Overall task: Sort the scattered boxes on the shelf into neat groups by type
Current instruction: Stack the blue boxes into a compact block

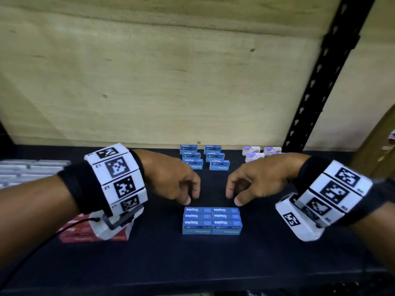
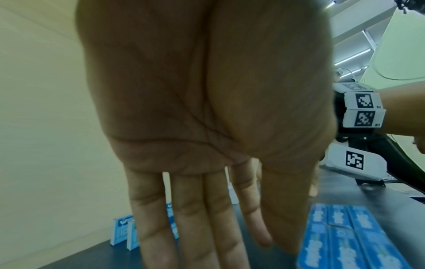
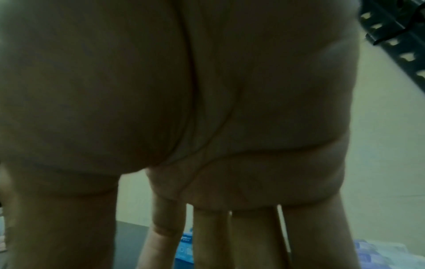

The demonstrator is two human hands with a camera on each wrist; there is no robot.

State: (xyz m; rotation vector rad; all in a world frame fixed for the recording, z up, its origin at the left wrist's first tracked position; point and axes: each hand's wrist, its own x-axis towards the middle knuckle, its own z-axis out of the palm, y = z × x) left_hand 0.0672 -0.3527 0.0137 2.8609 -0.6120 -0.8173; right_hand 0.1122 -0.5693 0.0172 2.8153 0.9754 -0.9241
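A tight block of several blue staples boxes (image 1: 212,221) lies on the dark shelf (image 1: 192,263), near its front. My left hand (image 1: 188,195) hovers just behind the block's left end, fingers loosely hanging and holding nothing. My right hand (image 1: 235,196) hovers behind its right end, also empty. In the left wrist view the left hand's fingers (image 2: 190,227) point straight down beside the blue block (image 2: 345,238). The right wrist view shows straight fingers (image 3: 257,240) over the shelf. More blue staples boxes (image 1: 204,157) stand in two rows at the back.
Pale purple-and-white boxes (image 1: 255,153) sit at the back right. Red boxes (image 1: 85,231) lie under my left wrist, and grey-white boxes (image 1: 25,169) are stacked at far left. A black perforated upright (image 1: 316,82) rises on the right before the plywood back wall.
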